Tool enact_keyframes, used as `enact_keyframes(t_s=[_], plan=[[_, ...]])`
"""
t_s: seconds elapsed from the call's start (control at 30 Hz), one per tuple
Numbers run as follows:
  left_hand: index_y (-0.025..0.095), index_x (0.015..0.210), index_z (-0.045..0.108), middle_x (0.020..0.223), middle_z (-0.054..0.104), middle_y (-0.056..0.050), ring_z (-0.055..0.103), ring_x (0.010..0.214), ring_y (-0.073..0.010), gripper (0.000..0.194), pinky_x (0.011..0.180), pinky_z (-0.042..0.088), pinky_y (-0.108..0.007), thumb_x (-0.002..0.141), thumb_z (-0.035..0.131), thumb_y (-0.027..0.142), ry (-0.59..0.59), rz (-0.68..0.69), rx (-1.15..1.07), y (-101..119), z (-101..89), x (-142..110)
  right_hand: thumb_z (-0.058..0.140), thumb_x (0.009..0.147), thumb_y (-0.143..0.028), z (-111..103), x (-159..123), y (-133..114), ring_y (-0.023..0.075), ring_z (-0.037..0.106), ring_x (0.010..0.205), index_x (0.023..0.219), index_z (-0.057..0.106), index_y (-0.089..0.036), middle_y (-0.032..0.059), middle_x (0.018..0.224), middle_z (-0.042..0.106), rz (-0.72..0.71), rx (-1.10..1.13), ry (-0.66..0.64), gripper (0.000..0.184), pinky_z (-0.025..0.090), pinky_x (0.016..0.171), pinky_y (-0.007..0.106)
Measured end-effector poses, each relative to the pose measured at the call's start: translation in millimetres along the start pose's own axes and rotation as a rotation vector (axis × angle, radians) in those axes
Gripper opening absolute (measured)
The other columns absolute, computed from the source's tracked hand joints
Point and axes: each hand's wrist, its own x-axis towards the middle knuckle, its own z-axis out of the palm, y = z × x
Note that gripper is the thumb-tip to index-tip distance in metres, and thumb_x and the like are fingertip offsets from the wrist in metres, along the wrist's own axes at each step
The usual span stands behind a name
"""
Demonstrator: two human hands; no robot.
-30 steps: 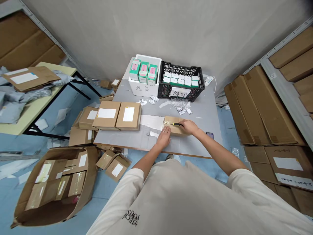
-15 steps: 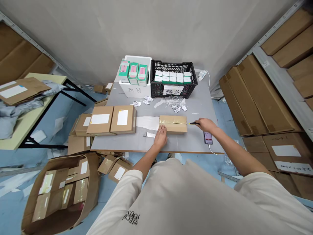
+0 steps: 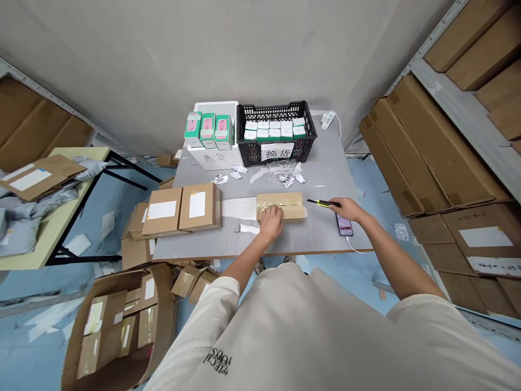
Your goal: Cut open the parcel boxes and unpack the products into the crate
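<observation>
On the grey-topped table lies a small brown cardboard box (image 3: pixel 293 198), with shiny clear tape and a slit along its top seam. My left hand (image 3: pixel 271 220) is on its near left part, fingers bent over the top and holding it. Right of the box, my right hand (image 3: pixel 345 208) grips a black and yellow utility knife (image 3: pixel 324 203), whose blade points left, apart from the box. Below that hand a phone (image 3: pixel 344 226) lies with its screen lit and a white cable plugged in.
Two brown boxes (image 3: pixel 179 209) stand at the table's left. Behind are a white bin (image 3: pixel 214 158) with green-and-pink packages and a black crate (image 3: pixel 244 149) of white-topped boxes. Paper scraps (image 3: pixel 240 169) and plastic wrap lie before them. A large open carton (image 3: pixel 165 309) stands on the floor at left.
My right hand has drawn the knife away from the box's right end. My left hand has slid further onto the box top. The camera view has shifted a little.
</observation>
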Motion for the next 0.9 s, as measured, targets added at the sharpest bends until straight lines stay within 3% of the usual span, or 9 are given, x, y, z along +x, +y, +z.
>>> enact_keyframes(t_s=[0.23, 0.47, 0.73, 0.9], plan=[[0.019, 0.135, 0.050, 0.136, 0.055, -0.017, 0.052, 0.129, -0.0347, 0.053, 0.115, 0.034, -0.051, 0.087, 0.068, 0.030, -0.180, 0.079, 0.080, 11, 7.6, 45, 0.053, 0.095, -0.039, 26, 7, 4, 0.0230, 0.068, 0.092, 0.121, 0.073, -0.022, 0.0059, 0.108, 0.078, -0.059, 0.144, 0.000, 0.037, 0.048, 0.081, 0.030], [0.019, 0.142, 0.043, 0.137, 0.053, -0.017, 0.055, 0.129, -0.0335, 0.069, 0.119, 0.032, -0.049, 0.080, 0.075, 0.023, -0.177, 0.048, 0.076, 7, 14.6, 46, 0.052, 0.096, -0.038, 28, 20, 16, 0.0225, 0.067, 0.092, 0.126, 0.072, -0.024, 0.0054, 0.110, 0.077, -0.089, 0.084, -0.024, 0.039, 0.046, 0.079, 0.029], [0.019, 0.138, 0.045, 0.134, 0.052, -0.016, 0.057, 0.128, -0.0314, 0.067, 0.123, 0.028, -0.049, 0.078, 0.075, 0.017, -0.132, 0.055, 0.093, 11, 21.0, 43, 0.048, 0.096, -0.037, 12, 50, -1, 0.0244, 0.066, 0.093, 0.124, 0.073, -0.029, 0.0061, 0.109, 0.076, -0.177, -0.165, -0.107, 0.039, 0.043, 0.075, 0.029], [0.022, 0.138, 0.044, 0.135, 0.052, -0.014, 0.060, 0.124, -0.0312, 0.066, 0.121, 0.030, -0.050, 0.079, 0.073, 0.018, -0.122, 0.042, 0.094, 12, 20.1, 39, 0.050, 0.094, -0.040, 17, 58, 1, 0.0197, 0.063, 0.080, 0.118, 0.076, -0.026, 0.0023, 0.091, 0.075, -0.125, 0.010, -0.217, 0.038, 0.043, 0.071, 0.027]])
